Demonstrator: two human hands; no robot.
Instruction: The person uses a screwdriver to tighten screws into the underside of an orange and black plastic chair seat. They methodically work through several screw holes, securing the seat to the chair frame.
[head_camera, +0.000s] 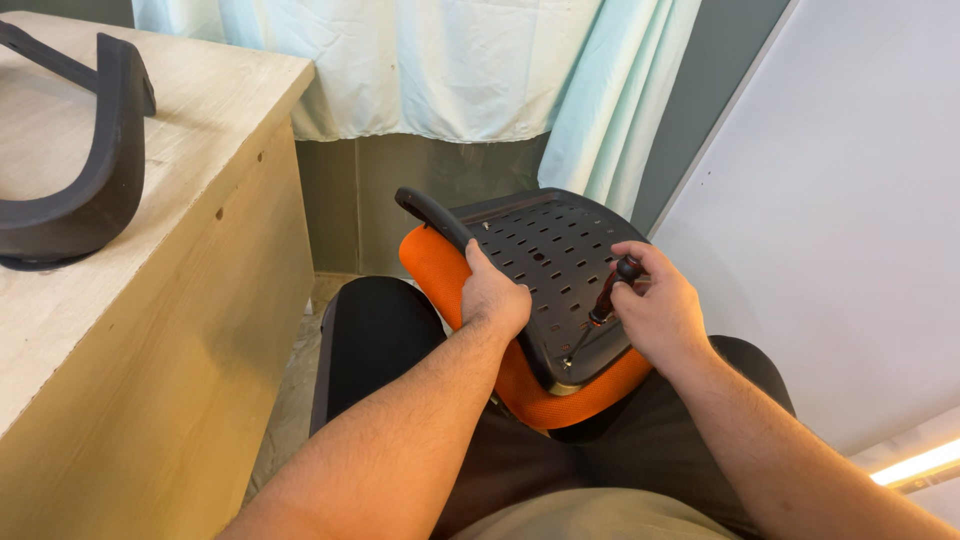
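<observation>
**Chair seat on lap, screwdriver at its underside**

Orange-cushioned chair seat (540, 290) rests tilted on the person's lap, black perforated underside up. Left hand (493, 295) clamps the seat's left edge, just below the black armrest (435, 215). Right hand (655, 305) is closed around a screwdriver (605, 300), tip down near the seat's lower edge. Hands apart. Wooden surface (200, 200) at left carries a curved black chair part (95, 170).
</observation>
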